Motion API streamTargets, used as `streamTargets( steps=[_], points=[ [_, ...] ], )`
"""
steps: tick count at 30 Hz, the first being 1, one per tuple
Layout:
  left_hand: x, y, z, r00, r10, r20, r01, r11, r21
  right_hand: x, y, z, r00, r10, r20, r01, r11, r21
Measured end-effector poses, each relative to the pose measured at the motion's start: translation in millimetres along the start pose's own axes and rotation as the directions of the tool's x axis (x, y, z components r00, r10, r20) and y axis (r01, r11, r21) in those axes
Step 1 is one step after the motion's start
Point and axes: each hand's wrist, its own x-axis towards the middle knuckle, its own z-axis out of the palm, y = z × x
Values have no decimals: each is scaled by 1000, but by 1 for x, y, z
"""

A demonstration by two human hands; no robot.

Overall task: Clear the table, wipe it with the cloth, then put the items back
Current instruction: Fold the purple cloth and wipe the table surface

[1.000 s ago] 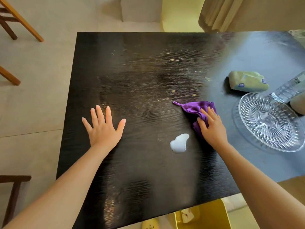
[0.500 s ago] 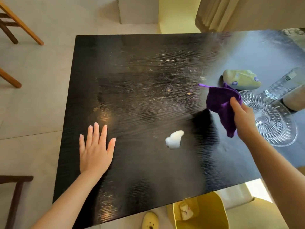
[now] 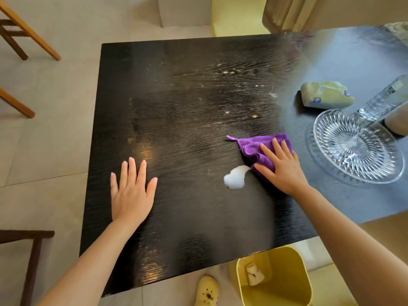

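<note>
The right hand [image 3: 281, 168] lies flat on the purple cloth [image 3: 260, 149], fingers spread and pressing it onto the dark table [image 3: 187, 107]; the cloth bunches under the palm and reaches out past the fingertips, with a small loop at its far left corner. Just beside the right thumb, touching the cloth's edge, sits a white blob of foam [image 3: 235, 177]. The left hand [image 3: 131, 191] rests palm down on the bare wood, fingers apart, holding nothing. Beyond the right fingertips lies a green packet [image 3: 325, 94], and to their right stands a cut-glass dish [image 3: 355, 146]. Below the near table edge stands a yellow bin [image 3: 278, 277].
</note>
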Motion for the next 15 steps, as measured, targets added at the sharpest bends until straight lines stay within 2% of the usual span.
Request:
streamTargets(
  steps=[1,4,7,11,15],
  points=[
    [0,-1,0,1000,2,-6,-2,1000,1,-2,0,-2,1000,8,-30,-7,999,54],
    [1,-1,2,1000,-1,-27,1,1000,11,-10,-10,-3,985,153,-81,-120,940,321],
    [1,-1,3,999,6,-35,-6,1000,12,-24,-30,-5,980,175,-100,-112,886,450],
    [1,0,5,999,10,-35,-9,1000,9,-41,-57,7,981,169,-96,-106,878,467],
    [2,-1,6,999,7,-36,-7,1000,17,-43,-85,26,982,167,-86,-124,920,373]
  ],
)
